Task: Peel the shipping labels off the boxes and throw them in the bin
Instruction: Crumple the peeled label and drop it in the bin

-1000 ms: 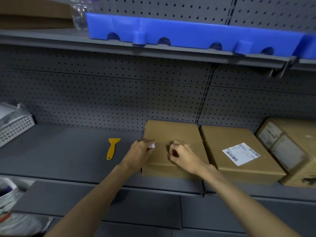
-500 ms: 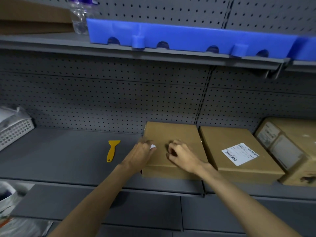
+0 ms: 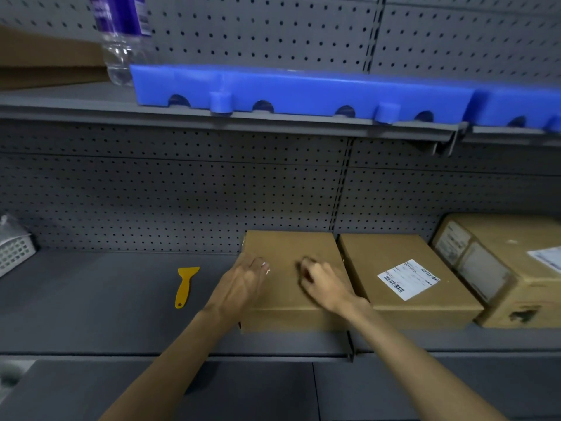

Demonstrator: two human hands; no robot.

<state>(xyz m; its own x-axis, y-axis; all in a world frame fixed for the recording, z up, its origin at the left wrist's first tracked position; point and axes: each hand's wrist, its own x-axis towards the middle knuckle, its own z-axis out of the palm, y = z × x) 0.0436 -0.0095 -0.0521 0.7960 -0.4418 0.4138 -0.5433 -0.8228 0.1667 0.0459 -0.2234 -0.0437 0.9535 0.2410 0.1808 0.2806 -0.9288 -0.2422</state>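
A bare brown box point(image 3: 291, 250) lies on the grey shelf point(image 3: 106, 299), and both my hands are on its top. My left hand point(image 3: 243, 284) rests at the box's left edge with a small white label scrap point(image 3: 267, 270) pinched at its fingertips. On the middle of the lid, my right hand point(image 3: 321, 282) has its fingers curled against the cardboard; nothing shows in them. The second box point(image 3: 394, 250), to the right, carries a white shipping label point(image 3: 408, 279). A third, larger box point(image 3: 516, 238) at the far right has labels on its top and side.
A yellow plastic scraper point(image 3: 185, 285) lies on the shelf left of the boxes. A white mesh basket point(image 3: 13, 255) sits at the far left. The upper shelf holds a blue plastic tray point(image 3: 303, 86), a clear bottle point(image 3: 121, 34) and flat cardboard point(image 3: 45, 62). No bin is in view.
Both hands stay on the bare box, the left shifting slightly along its left edge with the white scrap. The view has tilted a little upward.
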